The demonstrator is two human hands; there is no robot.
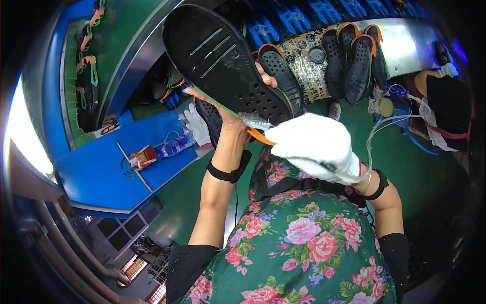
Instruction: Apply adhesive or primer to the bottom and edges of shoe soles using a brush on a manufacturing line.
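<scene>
One view, head: my bare left hand [224, 114] clasps a black perforated sole [217, 61], thumb and fingers on opposite edges, raised ahead of me. My gloved right hand [315, 147] pinches a whitish brush-like tool [255, 121] at its near end.

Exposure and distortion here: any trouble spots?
Head view: glare on the metal counter, and the light strip at left blown out; head view: white glove close to washing out, black sole keeps its slots and holes readable; head view: strong fisheye, light strip bowed, corners black.
</scene>
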